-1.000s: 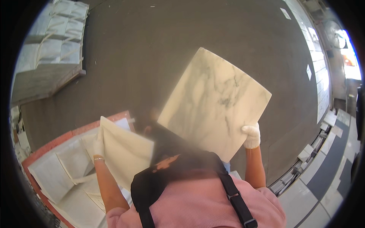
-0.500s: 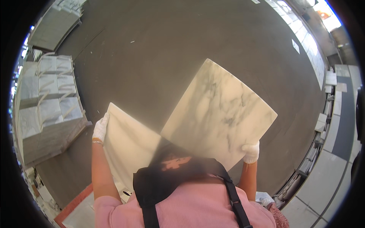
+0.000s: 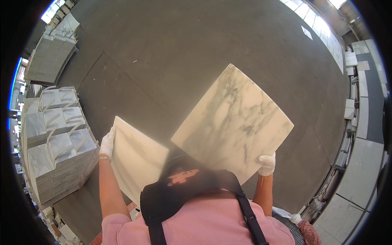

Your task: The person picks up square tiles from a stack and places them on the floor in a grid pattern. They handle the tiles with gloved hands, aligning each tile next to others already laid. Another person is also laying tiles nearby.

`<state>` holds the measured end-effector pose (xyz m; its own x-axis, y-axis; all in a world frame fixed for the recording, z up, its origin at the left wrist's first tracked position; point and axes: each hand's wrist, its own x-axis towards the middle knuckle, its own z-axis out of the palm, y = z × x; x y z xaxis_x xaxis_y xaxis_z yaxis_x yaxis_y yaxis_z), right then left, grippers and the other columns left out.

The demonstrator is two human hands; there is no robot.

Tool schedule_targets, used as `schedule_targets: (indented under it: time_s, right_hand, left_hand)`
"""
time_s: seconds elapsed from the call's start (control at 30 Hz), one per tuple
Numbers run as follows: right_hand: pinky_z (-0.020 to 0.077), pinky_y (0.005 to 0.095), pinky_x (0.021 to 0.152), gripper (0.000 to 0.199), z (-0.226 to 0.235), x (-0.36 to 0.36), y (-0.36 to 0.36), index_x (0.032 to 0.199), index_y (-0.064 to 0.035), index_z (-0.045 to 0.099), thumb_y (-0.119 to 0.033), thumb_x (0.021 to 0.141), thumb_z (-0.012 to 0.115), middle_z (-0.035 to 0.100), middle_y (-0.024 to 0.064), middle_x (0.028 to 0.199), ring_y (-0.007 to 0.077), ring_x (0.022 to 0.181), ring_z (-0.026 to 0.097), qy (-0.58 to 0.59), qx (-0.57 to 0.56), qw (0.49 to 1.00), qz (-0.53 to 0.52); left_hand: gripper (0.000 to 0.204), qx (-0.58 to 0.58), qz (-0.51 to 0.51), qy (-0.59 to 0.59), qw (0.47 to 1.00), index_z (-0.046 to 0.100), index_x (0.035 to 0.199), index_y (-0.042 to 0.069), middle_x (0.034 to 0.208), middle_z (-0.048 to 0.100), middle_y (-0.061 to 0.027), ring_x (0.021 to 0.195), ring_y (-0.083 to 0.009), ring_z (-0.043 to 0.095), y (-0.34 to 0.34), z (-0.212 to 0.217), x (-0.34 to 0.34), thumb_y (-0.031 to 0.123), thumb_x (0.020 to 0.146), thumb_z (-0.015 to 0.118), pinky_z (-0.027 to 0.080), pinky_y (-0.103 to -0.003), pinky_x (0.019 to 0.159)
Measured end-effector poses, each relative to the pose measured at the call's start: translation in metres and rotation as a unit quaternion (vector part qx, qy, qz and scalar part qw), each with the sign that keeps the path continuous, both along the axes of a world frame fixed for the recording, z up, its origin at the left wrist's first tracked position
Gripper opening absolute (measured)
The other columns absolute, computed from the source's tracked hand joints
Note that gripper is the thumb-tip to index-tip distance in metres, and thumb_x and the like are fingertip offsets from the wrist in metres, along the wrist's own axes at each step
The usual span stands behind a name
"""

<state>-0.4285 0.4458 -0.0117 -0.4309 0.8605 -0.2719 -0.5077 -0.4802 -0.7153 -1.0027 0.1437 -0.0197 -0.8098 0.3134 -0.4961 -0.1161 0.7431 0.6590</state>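
Observation:
My left hand (image 3: 107, 143), in a white glove, grips the outer edge of a pale marble tile (image 3: 136, 151) with soft grey streaks. In my right hand (image 3: 266, 164), also gloved, is a second square marble tile (image 3: 234, 122) with darker grey veins; the thumb lies over its face near the right edge. Both tiles are tilted, held out in front of me above the floor. Their lower parts are hidden behind the dark strap gear on my chest. A small gap separates the near corners of the two tiles.
Strapped stacks of marble tiles (image 3: 57, 139) stand to the left, with another stack (image 3: 53, 51) farther back. Grey floor (image 3: 163, 49) stretches ahead. Along the right runs a line of pale slabs (image 3: 359, 175), and more tiles (image 3: 314, 24) lie at the far right.
The left tile stacks and right-hand slabs have shifted in view as I turn and move. Both tiles stay in my hands, with the gap between their near corners slightly changed.

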Motion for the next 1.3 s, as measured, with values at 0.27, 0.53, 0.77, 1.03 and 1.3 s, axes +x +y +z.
schedule_targets:
  time_s: [0.27, 0.53, 0.77, 1.03, 1.3]
  right_hand:
    - [0.059, 0.0428, 0.088, 0.076, 0.006, 0.011, 0.056, 0.137, 0.0085, 0.053, 0.008, 0.064, 0.073, 0.068, 0.0178, 0.123, 0.033, 0.108, 0.069, -0.063, 0.011, 0.995, 0.072]
    - [0.0595, 0.0447, 0.087, 0.079, 0.017, -0.011, 0.168, 0.139, 0.0101, 0.051, 0.007, 0.065, 0.079, 0.066, 0.0195, 0.128, 0.0349, 0.11, 0.068, -0.018, 0.012, 0.971, 0.237]
    - [0.059, 0.045, 0.089, 0.086, 0.007, -0.117, 0.206, 0.139, 0.0098, 0.051, 0.005, 0.061, 0.085, 0.066, 0.0198, 0.128, 0.0356, 0.11, 0.068, 0.037, 0.012, 0.922, 0.386]
    - [0.0526, 0.0492, 0.102, 0.099, -0.026, -0.267, 0.158, 0.149, 0.0052, 0.041, 0.0, 0.063, 0.089, 0.057, 0.0206, 0.142, 0.0385, 0.124, 0.06, 0.078, 0.05, 0.834, 0.544]
    - [0.0597, 0.0472, 0.086, 0.086, -0.015, -0.384, 0.054, 0.137, 0.0115, 0.051, -0.001, 0.06, 0.088, 0.068, 0.0228, 0.122, 0.0371, 0.104, 0.07, 0.109, 0.016, 0.79, 0.603]
  left_hand:
    - [0.068, 0.03, 0.058, -0.034, 0.997, 0.069, 0.126, -0.004, 0.119, 0.072, -0.0095, 0.108, -0.0153, 0.063, -0.019, -0.024, 0.049, 0.058, 0.1, 0.059, 0.047, -0.03, 0.099]
    - [0.08, -0.091, 0.14, 0.019, 0.986, 0.065, 0.133, -0.005, 0.134, 0.068, -0.0184, 0.127, -0.0279, 0.061, -0.037, -0.013, 0.169, 0.066, 0.095, 0.057, 0.042, -0.035, 0.109]
    - [0.075, 0.004, 0.346, -0.06, 0.936, 0.064, 0.135, -0.003, 0.132, 0.068, -0.0145, 0.122, -0.0244, 0.063, -0.098, -0.013, 0.26, 0.061, 0.097, 0.058, 0.045, -0.033, 0.105]
    - [0.082, -0.187, 0.465, -0.012, 0.865, 0.056, 0.146, 0.003, 0.145, 0.059, -0.0181, 0.135, -0.0279, 0.054, -0.165, 0.028, 0.311, 0.067, 0.095, 0.055, 0.038, -0.036, 0.114]
    - [0.089, -0.053, 0.55, 0.013, 0.834, 0.039, 0.159, 0.011, 0.162, 0.04, -0.0173, 0.149, -0.0301, 0.038, -0.278, 0.013, 0.329, 0.07, 0.094, 0.052, 0.03, -0.036, 0.12]
